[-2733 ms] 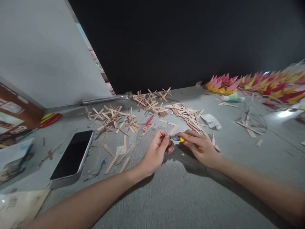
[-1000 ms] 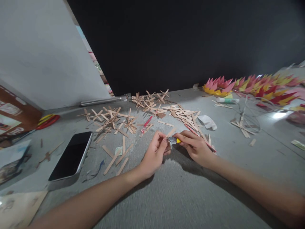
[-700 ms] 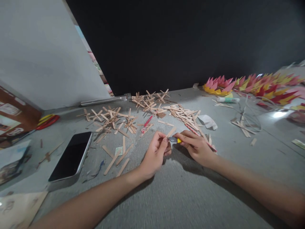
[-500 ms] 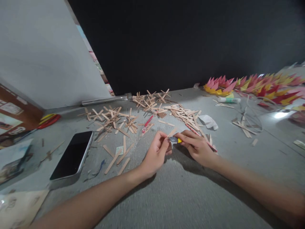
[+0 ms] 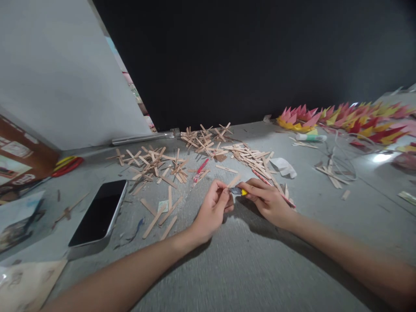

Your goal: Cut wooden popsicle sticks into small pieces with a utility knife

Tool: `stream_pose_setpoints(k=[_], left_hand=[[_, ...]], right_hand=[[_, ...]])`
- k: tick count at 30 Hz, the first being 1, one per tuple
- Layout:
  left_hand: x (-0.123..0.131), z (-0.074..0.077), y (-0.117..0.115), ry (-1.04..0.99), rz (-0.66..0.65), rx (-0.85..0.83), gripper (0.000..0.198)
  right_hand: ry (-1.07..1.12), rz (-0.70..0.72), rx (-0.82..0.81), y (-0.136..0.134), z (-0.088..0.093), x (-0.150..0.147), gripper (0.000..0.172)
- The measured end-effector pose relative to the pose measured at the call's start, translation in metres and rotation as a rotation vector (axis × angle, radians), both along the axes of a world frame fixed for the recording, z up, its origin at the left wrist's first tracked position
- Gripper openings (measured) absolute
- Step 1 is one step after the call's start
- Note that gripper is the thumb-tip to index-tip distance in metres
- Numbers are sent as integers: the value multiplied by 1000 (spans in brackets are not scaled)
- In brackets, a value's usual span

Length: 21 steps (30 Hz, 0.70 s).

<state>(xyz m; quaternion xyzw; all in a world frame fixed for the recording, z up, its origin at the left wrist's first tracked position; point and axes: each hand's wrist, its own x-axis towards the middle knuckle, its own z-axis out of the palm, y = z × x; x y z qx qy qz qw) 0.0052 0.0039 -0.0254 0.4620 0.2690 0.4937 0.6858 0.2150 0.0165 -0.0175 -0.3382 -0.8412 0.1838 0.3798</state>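
Note:
My left hand [image 5: 212,210] is closed in a pinch on a wooden popsicle stick [image 5: 234,180], whose pale end sticks out past the fingertips. Between thumb and fingers, my right hand [image 5: 268,200] grips a yellow utility knife [image 5: 243,192]. The grey blade points left and meets the stick at the left fingertips; the exact contact is too small to tell. Most of the knife's handle is hidden by the right hand. Beyond both hands lies a heap of loose popsicle sticks [image 5: 250,157], and star-shaped stick pieces [image 5: 152,162] are piled further left.
A phone [image 5: 99,212] lies at left. A red pen-like item [image 5: 201,168] lies past my left hand. Crumpled tissue [image 5: 283,167], a glue stick [image 5: 311,137] and pink-yellow paper crowns [image 5: 299,119] are at right. A dark panel [image 5: 247,65] stands behind.
The view has shifted very slightly. Both hands keep nearly the same place, with the knife blade still against the stick.

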Motion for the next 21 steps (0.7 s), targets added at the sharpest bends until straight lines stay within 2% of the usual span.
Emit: stream_pose_setpoints(k=[14,21], left_hand=[[-1,0,1,-19,-13,7,35],[0,1,1,-41,-34,-33,41]], right_hand=[[-18,-9,-16,0,2,0,40],[-15,3,-15,1,0,0,39]])
